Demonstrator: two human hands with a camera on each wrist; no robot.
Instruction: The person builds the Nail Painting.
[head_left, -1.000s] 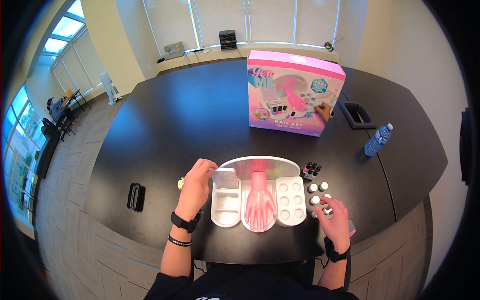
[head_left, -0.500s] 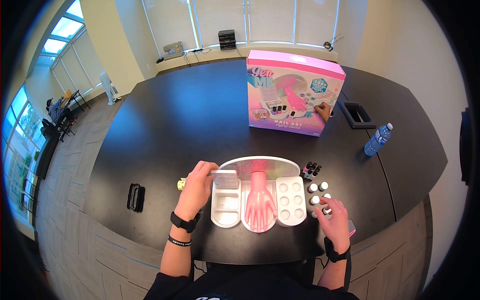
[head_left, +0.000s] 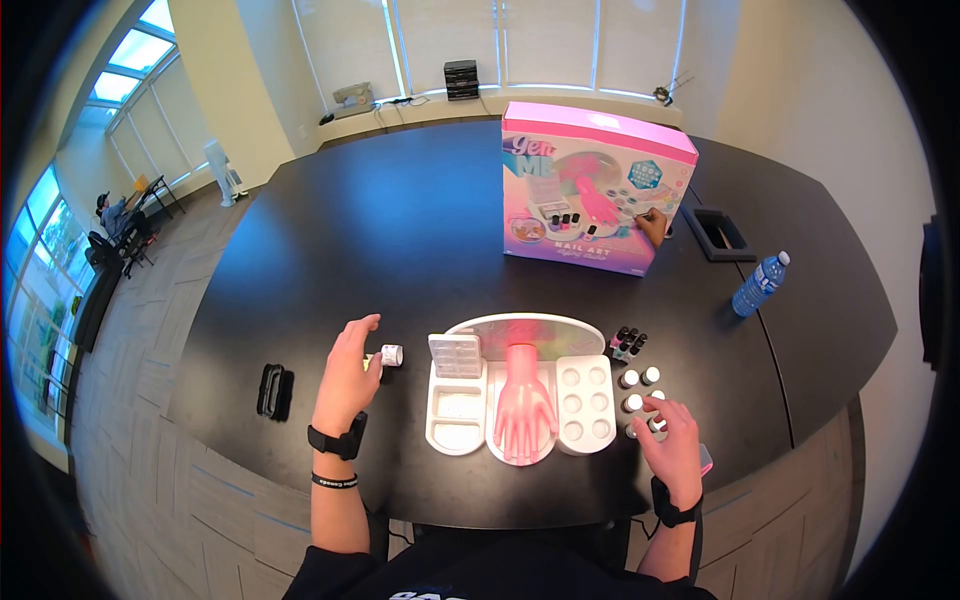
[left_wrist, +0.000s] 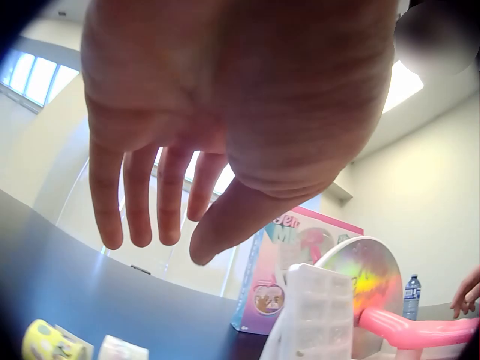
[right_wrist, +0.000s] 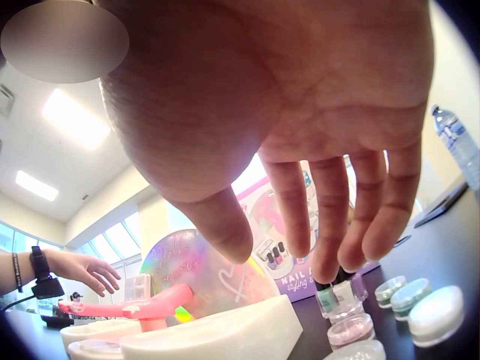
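My left hand (head_left: 345, 385) is held over the table left of the white nail-art station (head_left: 458, 448), its relaxed fingers around nothing. Close by its fingertips are a small white roll (head_left: 392, 355) and a yellow patterned roll (left_wrist: 46, 343). On the station, a clear compartment lid (head_left: 455, 355) stands raised behind the left trays, and a pink model hand (head_left: 522, 410) lies in the middle. To the right, my right hand (head_left: 674, 448) hovers by several small white-lidded jars (head_left: 632, 403), with loosely bent fingers. Small dark-capped nail polish bottles (head_left: 628, 343) stand behind the jars.
A pink nail-art box (head_left: 600, 190) stands farther back. At the right are a water bottle (head_left: 760, 285) and a black table recess (head_left: 720, 235). A black case (head_left: 274, 391) lies at the left. Someone sits (head_left: 118, 215) far off by the windows.
My left hand has let go of the raised clear lid and moved left to beside the rolls, bringing the white roll into sight. The right hand has stayed by the jars.
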